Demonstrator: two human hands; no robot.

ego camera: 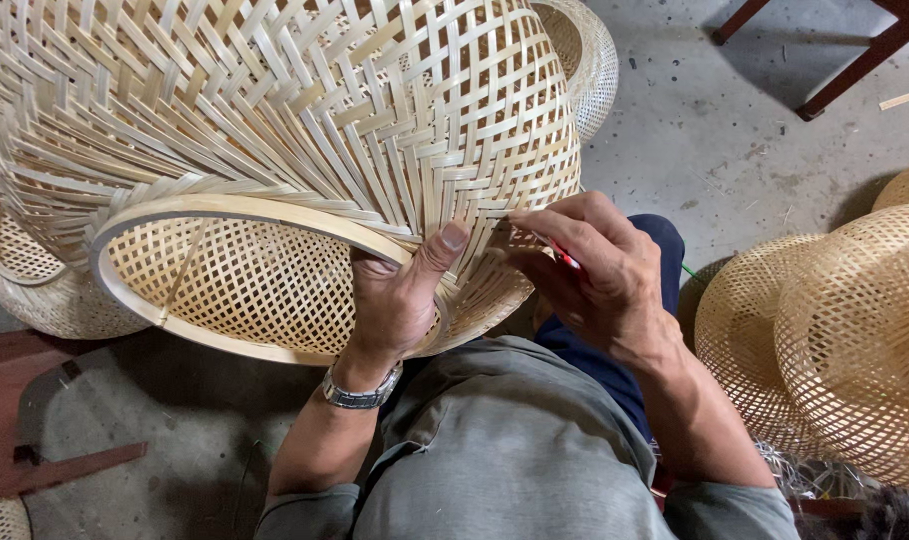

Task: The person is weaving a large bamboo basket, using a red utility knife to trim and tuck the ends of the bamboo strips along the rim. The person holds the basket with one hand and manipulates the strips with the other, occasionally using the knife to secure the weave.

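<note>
1. A large woven bamboo basket (275, 130) is held tilted over the lap, its rim hoop (225, 210) turned toward the camera
2. The rim is gripped by the left hand (400, 295) – fingers closed around the hoop, thumb pressed up against the woven strips; a metal wristwatch (362, 392) is worn on that wrist
3. The right hand (595, 270) is closed in a pinch at the weave just beside the left thumb – a small red tool (567, 258) is held in it, mostly hidden
4. Finished baskets (835, 340) are stacked on the concrete floor (715, 120) at the right
5. A further basket (590, 50) is seen behind the held one, near dark wooden legs (855, 60)
</note>
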